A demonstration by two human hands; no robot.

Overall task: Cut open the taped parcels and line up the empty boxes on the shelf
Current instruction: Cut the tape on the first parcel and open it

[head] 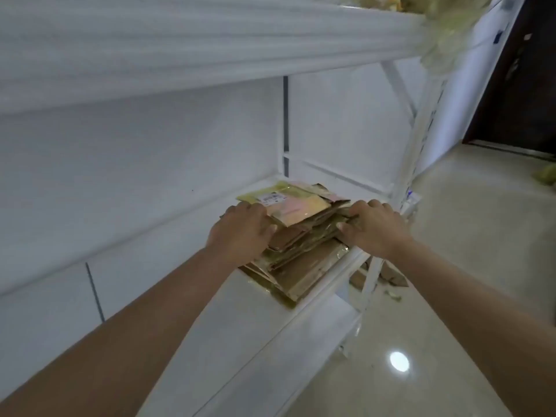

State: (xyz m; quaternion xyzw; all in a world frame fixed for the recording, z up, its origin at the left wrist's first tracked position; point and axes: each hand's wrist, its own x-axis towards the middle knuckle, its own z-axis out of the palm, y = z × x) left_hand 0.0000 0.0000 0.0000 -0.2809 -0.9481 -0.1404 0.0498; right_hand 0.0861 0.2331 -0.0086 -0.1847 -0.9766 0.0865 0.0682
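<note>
A stack of flattened cardboard boxes (pixel 304 257) lies on the white shelf board (pixel 228 320), near its right end. The top piece (pixel 288 203) is yellowish and pink with a white label. My left hand (pixel 240 233) grips the stack's left side, thumb on the top piece. At the stack's right side, my right hand (pixel 373 227) grips the edge with curled fingers. The lowest boxes reach the shelf's front lip.
A white upper shelf (pixel 210 52) hangs close overhead, with pale bundles at its right end (pixel 445 31). The rack's upright post (pixel 421 139) stands right of the stack. Cardboard scraps (pixel 388 275) lie on the glossy floor below. A dark door (pixel 517 79) is at the far right.
</note>
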